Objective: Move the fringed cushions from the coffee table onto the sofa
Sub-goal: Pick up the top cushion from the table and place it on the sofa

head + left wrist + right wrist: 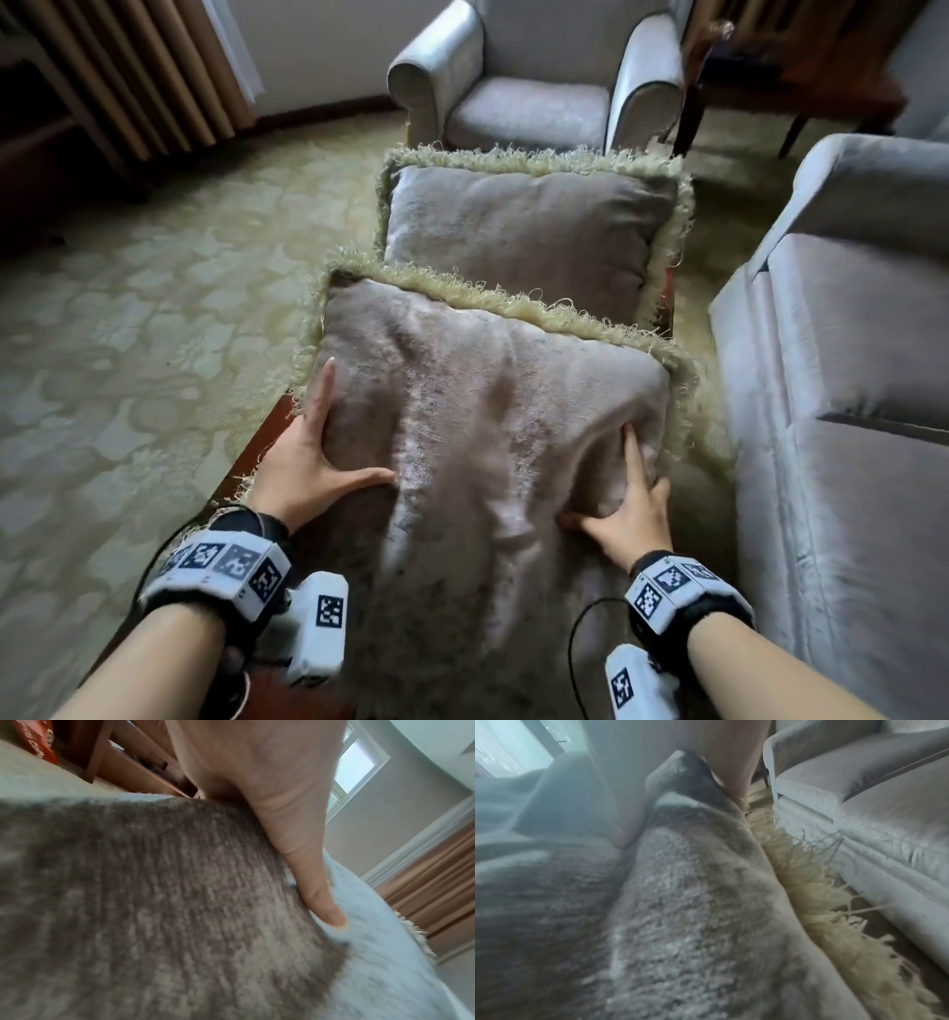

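Two grey-brown plush cushions with pale yellow fringe lie on the dark wooden coffee table (268,437). The far cushion (524,231) lies flat and untouched. My left hand (328,457) grips the near cushion (488,411) at its left edge, thumb on top and index finger along the side. My right hand (631,493) grips its right edge, with the index finger dug into the plush. The left wrist view shows one finger (316,882) pressed into the plush (154,902). In the right wrist view the cushion's fringe (821,902) hangs beside the sofa (885,821).
The pale grey sofa (847,360) stands close on the right, its seat bare. A matching armchair (529,103) faces me beyond the table. Patterned carpet (128,334) spreads to the left, with curtains (144,67) at the back left and dark wooden furniture (801,67) at the back right.
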`<state>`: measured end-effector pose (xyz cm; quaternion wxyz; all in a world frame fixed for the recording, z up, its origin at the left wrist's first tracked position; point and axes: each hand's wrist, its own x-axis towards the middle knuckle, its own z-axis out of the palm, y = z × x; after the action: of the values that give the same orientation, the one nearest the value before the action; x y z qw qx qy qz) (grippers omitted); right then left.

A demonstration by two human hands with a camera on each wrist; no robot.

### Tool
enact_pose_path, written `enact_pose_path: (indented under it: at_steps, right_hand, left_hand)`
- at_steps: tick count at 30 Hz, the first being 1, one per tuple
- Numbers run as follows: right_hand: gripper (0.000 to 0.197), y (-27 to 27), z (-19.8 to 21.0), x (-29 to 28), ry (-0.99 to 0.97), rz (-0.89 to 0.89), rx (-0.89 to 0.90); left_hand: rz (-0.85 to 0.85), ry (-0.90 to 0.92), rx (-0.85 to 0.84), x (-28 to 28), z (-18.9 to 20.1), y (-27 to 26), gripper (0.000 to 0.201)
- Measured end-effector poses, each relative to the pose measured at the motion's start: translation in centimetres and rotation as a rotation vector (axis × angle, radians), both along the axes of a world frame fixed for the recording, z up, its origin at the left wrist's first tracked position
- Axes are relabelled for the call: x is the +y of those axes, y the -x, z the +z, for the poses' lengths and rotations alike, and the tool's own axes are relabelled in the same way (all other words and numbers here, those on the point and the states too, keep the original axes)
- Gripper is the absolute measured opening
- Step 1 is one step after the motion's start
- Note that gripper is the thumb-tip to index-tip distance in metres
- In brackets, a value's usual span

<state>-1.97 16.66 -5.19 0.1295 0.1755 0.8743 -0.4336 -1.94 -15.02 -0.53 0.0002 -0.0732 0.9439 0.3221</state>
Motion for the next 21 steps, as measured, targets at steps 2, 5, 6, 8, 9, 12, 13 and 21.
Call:
enact_pose_path:
  at_steps: [2,5,6,8,9,12,13,21]
  right_hand:
    - [0.124,-0.3,1.4,1.9,-0.005,-0.006,0.022]
    - [0.119,-1.2,3.3,5.5,-0.016,-0.015,0.048]
    - [0.118,-1.6,3.8,6.9,-0.024,-0.018,0.056]
    - [0.119,-2.4,4.7,10.1,-0.03,-0.052,0.062]
    - [0.12,-2.9,5.1,11.7,-0.029,-0.077,0.064]
    - [0.12,-4.6,6.7,17.5,-0.043,-0.159,0.099]
    - [0.119,-5.2,7.2,19.6,-0.061,-0.19,0.123]
    - [0.118,-11.4,9.4,39.7,-0.151,-0.503,0.296]
  left_hand:
    - [-0.037,-0.057,-0.008,2.1,1.2,0.3,0.128]
    - [-0.113,-0.085,-0.035,6.0,2.5,0.9,0.127]
    - [-0.131,-0.088,-0.04,7.5,2.9,0.8,0.126]
    - [-0.168,-0.098,-0.03,10.9,3.7,0.8,0.126]
    - [-0.188,-0.107,-0.023,12.7,4.2,0.9,0.126]
    - [-0.255,-0.118,0.003,19.0,5.8,1.5,0.127]
    - [-0.279,-0.116,0.015,21.3,6.2,1.8,0.127]
    - [-0.538,-0.094,0.118,44.9,8.4,4.3,0.127]
